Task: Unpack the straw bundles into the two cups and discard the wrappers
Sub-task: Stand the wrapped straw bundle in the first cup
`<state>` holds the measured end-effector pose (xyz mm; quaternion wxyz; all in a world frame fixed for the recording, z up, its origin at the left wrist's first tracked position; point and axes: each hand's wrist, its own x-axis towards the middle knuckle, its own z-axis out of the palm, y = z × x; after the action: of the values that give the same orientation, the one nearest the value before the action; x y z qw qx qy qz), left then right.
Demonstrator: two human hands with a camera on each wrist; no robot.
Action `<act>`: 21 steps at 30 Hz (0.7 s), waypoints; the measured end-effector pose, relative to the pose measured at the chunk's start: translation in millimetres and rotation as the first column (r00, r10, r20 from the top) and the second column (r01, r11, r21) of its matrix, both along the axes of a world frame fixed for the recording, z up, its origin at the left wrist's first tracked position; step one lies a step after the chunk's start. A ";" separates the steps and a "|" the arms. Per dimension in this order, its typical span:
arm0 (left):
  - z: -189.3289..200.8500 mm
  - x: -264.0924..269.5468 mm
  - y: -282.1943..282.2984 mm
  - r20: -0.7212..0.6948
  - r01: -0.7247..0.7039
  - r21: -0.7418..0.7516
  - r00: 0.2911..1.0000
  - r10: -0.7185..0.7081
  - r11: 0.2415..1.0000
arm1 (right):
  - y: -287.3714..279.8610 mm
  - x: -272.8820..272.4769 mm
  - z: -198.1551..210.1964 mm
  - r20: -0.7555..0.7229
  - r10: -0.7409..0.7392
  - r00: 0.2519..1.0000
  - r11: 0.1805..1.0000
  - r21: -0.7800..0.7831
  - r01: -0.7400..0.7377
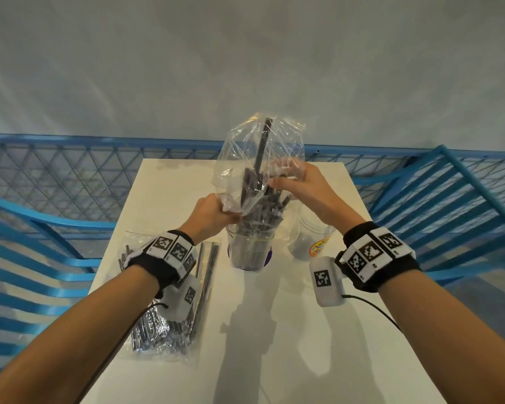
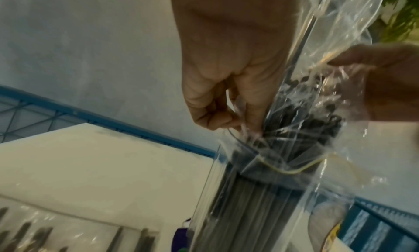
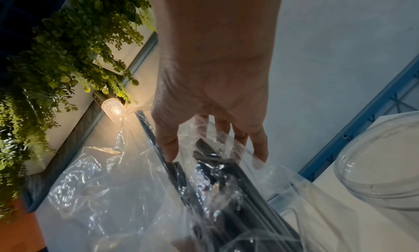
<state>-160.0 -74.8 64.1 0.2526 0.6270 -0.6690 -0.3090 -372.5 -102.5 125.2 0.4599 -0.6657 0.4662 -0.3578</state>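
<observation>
A clear cup (image 1: pixel 247 258) in the middle of the white table holds several dark straws (image 1: pixel 263 211) that stand upright. A clear plastic wrapper (image 1: pixel 260 153) still covers their upper ends, and one straw (image 1: pixel 264 141) sticks up high inside it. My left hand (image 1: pixel 216 212) grips the wrapper's lower edge just above the cup rim, fingers curled (image 2: pixel 217 116). My right hand (image 1: pixel 286 177) pinches the wrapper higher up between thumb and fingers (image 3: pixel 167 148). The second cup (image 1: pixel 312 237) stands empty to the right, seen close in the right wrist view as a clear cup (image 3: pixel 381 166).
Another wrapped straw bundle (image 1: pixel 164 310) lies flat on the table's (image 1: pixel 274 330) left side, under my left forearm. Blue metal railings (image 1: pixel 70 176) surround the table on three sides. A cable (image 1: pixel 373 310) trails from my right wrist camera.
</observation>
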 end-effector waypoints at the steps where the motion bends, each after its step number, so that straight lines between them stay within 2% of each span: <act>1: 1.2 -0.8 2.3 0.024 0.013 -0.005 1.000 -0.013 1.000 | 0.3 0.2 1.2 -0.006 -0.001 1.000 1.000 -0.002 0.001; 4: 10.7 -2.9 4.6 0.165 0.122 0.018 0.979 -0.123 0.992 | 0.7 0.7 2.3 -0.053 -0.006 0.999 1.000 -0.002 0.006; 7: 22.5 7.0 0.1 0.161 0.146 0.073 0.975 -0.156 0.987 | 1.5 -1.9 8.2 -0.079 -0.017 0.997 1.000 -0.022 0.015; 11: 27.3 12.0 2.0 0.150 0.190 0.077 0.968 -0.200 0.979 | 10.3 5.6 40.6 0.060 -0.029 0.998 0.946 -0.321 0.047; 13: 24.9 9.2 4.3 0.109 0.201 0.064 0.972 -0.207 0.978 | 11.8 15.1 59.1 0.073 0.011 0.997 0.904 -0.426 0.021; 14: 25.3 6.7 4.2 0.084 0.209 0.067 0.973 -0.215 0.976 | 11.0 19.8 65.9 0.028 0.042 0.999 0.894 -0.447 -0.025; 16: 28.4 6.4 5.7 0.022 0.196 0.045 0.980 -0.197 0.980 | 6.8 26.6 70.9 -0.182 0.102 0.978 0.888 -0.426 -0.171; 18: 32.9 7.9 5.5 -0.132 0.133 0.015 0.983 -0.130 0.991 | 4.0 31.5 61.2 -0.409 0.144 0.901 0.884 -0.356 -0.303; 20: 37.8 8.9 1.7 -0.069 0.076 -0.046 0.994 -0.079 0.996 | 2.2 33.7 43.3 -0.488 0.126 0.864 0.888 -0.332 -0.317; 21: 38.3 10.1 0.4 -0.018 0.067 -0.039 0.998 -0.068 0.997 | 2.7 33.5 38.0 -0.467 0.102 0.878 0.899 -0.334 -0.282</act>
<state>-149.9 -74.4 102.4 0.2606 0.5959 -0.6931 -0.3107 -339.0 -99.8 163.2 0.2341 -0.8510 0.4063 -0.2364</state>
